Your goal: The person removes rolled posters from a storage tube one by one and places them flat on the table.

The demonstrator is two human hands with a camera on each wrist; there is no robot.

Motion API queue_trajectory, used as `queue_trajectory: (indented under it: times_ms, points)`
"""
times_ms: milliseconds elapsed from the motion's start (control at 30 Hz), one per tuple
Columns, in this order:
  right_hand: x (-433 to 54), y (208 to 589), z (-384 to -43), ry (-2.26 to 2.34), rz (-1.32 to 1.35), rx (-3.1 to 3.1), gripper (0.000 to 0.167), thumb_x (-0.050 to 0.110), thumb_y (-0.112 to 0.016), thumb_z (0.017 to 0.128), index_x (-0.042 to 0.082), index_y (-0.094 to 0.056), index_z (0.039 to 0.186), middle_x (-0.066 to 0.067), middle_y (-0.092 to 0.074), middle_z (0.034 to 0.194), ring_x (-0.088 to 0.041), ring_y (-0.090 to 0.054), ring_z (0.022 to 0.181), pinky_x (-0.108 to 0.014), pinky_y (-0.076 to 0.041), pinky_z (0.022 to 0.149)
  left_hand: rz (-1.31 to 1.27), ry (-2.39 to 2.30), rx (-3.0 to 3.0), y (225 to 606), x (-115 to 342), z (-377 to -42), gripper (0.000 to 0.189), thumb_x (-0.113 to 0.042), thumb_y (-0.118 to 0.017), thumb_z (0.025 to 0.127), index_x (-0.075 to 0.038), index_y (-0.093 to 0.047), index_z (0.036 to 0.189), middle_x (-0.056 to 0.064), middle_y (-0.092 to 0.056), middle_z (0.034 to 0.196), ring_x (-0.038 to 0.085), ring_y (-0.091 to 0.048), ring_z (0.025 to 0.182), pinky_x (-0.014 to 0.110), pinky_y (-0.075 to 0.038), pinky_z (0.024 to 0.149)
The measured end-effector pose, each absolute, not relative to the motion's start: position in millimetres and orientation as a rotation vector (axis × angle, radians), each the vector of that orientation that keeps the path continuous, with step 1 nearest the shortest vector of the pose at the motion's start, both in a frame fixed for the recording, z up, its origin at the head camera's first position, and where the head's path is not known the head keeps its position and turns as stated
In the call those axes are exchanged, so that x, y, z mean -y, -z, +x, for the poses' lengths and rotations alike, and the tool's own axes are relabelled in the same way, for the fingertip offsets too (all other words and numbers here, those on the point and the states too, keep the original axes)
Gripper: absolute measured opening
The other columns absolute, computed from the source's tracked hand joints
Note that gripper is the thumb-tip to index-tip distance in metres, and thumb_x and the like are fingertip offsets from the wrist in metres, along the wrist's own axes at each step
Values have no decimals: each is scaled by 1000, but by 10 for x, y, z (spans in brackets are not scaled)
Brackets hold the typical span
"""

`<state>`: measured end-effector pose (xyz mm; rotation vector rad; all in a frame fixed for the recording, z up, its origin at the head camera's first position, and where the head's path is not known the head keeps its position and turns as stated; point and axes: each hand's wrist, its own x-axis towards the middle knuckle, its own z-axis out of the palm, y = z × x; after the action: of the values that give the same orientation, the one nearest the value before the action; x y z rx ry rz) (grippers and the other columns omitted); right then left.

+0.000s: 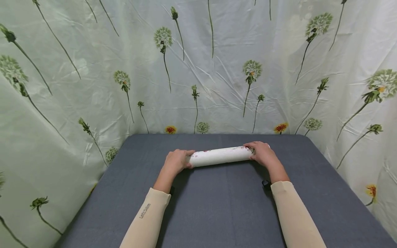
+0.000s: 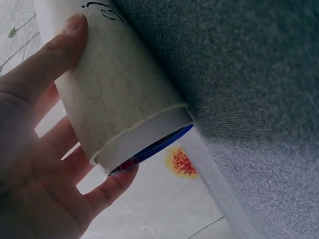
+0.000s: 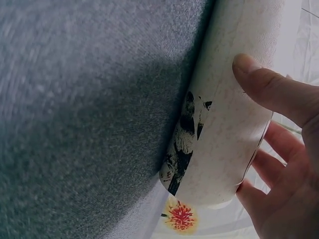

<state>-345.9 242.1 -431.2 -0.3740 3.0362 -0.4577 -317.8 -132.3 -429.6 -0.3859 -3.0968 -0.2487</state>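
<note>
Item 1: white, green-and-orange flower-printed curtain (image 1: 102, 44), glossy, creased; hung outward of the left grip, beyond both grips and outward of the right

Item 2: cream long sleeve (image 1: 145, 215) with dark lettering; behind the left grip

Item 3: left hand (image 1: 177, 161), bare; thumb on the near side of the roll, fingers round its far side, pinching the left end between them

Item 4: white inner layer (image 2: 146, 138) with blue inside edge; projects past the outer sheet, just beside the left fingertips

Item 5: white cylindrical roll (image 1: 221, 156) of sheet material with red floral and black print; spans the space between the two grips. Lies on or just over the table; contact uncertain. Judged light, fairly firm along its length, softer at the ends, smooth enough to slip or unwind, prone to creasing if squeezed. Best taken near both ends, thumb against fingers, with light pressure

Item 6: dark grey cloth-covered table (image 1: 229, 203); below both grips

Item 7: right hand (image 1: 263, 154), bare; thumb on the near side, fingers behind, pinching the right end

Item 8: small black object (image 1: 266, 184), unidentified; behind the right grip, beside the wrist

Item 9: plain cream sleeve (image 1: 294, 210); behind the right grip
</note>
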Motion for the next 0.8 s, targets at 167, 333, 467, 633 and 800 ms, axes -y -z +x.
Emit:
queue_trajectory:
  times_ms: [167, 333, 467, 633, 800]
  points:
    - [-2442, 4305, -3467, 446, -401, -3038, 61, 12, -78, 95, 13, -57, 153, -28, -48, 159, -54, -40, 148, -72, -36, 115, -402, 236, 3098, 4285, 1319, -3170, 71, -40, -89, 85, -34, -62, 151, 10, -72, 139, 35, -69, 123, 53, -54, 98]
    - [-2440, 4322, -3490, 446, -422, -3043, 62, 11, -77, 96, 13, -57, 154, -27, -49, 159, -54, -40, 148, -71, -39, 114, -414, 219, 3088, 4287, 1319, -3151, 72, -41, -90, 84, -35, -63, 150, 10, -74, 137, 34, -69, 121, 52, -55, 97]
    - [-2452, 4331, -3499, 463, -449, -3059, 61, 9, -78, 95, 12, -58, 153, -28, -51, 157, -54, -42, 146, -70, -40, 113, -432, 215, 3068, 4295, 1318, -3133, 72, -42, -91, 82, -34, -64, 148, 11, -75, 134, 34, -70, 118, 52, -56, 94]
    - [-2471, 4335, -3538, 487, -451, -3051, 61, 9, -77, 95, 12, -58, 153, -28, -50, 157, -56, -40, 147, -71, -39, 114, -450, 200, 3052, 4306, 1314, -3125, 72, -43, -92, 81, -34, -65, 148, 11, -76, 132, 34, -71, 114, 52, -57, 92]
    - [-2478, 4330, -3585, 521, -436, -3019, 62, 8, -76, 97, 12, -56, 155, -29, -46, 160, -56, -36, 150, -73, -34, 117, -446, 192, 3055, 4320, 1301, -3124, 73, -44, -92, 81, -35, -65, 148, 11, -76, 131, 34, -71, 113, 53, -57, 92]
